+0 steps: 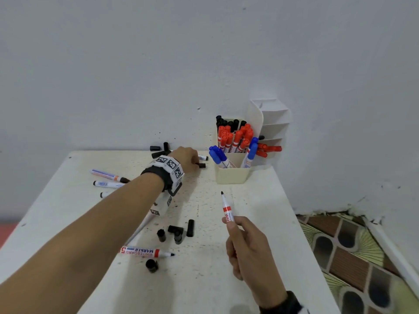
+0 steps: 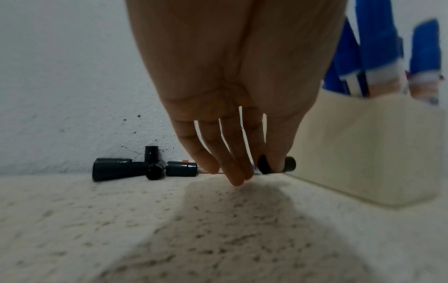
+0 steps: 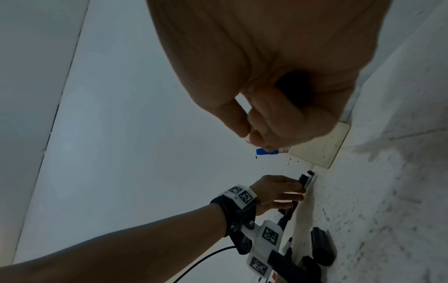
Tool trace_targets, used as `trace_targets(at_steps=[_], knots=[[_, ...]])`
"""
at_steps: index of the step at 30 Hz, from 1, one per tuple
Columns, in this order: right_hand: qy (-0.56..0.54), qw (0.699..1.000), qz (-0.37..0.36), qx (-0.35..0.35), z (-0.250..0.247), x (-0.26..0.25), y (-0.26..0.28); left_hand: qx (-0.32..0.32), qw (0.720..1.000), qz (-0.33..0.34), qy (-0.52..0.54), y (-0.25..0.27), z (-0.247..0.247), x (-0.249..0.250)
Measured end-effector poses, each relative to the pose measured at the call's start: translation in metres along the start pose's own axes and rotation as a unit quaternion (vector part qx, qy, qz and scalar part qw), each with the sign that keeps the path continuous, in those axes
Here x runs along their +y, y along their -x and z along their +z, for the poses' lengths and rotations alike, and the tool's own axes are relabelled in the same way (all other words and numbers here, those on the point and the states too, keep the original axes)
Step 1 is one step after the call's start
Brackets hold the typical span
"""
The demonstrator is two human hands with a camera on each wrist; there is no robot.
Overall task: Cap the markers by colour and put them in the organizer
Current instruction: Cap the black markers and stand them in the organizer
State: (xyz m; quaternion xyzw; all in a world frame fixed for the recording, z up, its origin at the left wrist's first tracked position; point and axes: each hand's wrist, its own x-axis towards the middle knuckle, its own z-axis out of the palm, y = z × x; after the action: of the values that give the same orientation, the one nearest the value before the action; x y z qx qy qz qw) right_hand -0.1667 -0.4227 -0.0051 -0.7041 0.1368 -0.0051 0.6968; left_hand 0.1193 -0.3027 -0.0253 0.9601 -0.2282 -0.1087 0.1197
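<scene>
The left wrist (image 1: 164, 175) is wearing a black strap carrying white blocks printed with black square codes. A black cable (image 3: 206, 258) is trailing from it. The right wrist is wearing a black band (image 1: 286, 302).

Evenly lit, sharp head view with wide-angle bending at the edges; both wrist views are dimmer and softly blurred, a broad shadow falling on the table (image 2: 218, 239).
</scene>
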Motion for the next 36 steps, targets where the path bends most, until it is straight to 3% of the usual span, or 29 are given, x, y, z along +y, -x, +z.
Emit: trace_targets(at_steps=[3,7,12,17,29,36], knots=[[0.032,0.999,-0.036,-0.002,0.007,0.0,-0.002,0.043,0.991,0.009,0.125,0.023,-0.018,-0.011],[0.05,0.996,-0.07,-0.013,0.022,0.0,-0.001,0.08,0.953,0.041,0.288,0.083,-0.043,-0.025],[0.049,0.993,-0.091,-0.061,0.045,-0.005,0.005,0.116,0.871,0.049,0.476,0.169,-0.054,-0.022],[0.075,0.987,-0.123,-0.077,0.059,-0.005,0.017,0.133,0.814,0.047,0.563,0.222,-0.05,-0.008],[0.094,0.983,-0.142,-0.067,0.063,-0.006,0.029,0.17,0.808,0.084,0.559,0.235,-0.029,0.015],[0.066,0.982,-0.172,-0.048,0.071,-0.008,0.028,0.242,0.814,0.081,0.521,0.235,-0.014,0.027]])
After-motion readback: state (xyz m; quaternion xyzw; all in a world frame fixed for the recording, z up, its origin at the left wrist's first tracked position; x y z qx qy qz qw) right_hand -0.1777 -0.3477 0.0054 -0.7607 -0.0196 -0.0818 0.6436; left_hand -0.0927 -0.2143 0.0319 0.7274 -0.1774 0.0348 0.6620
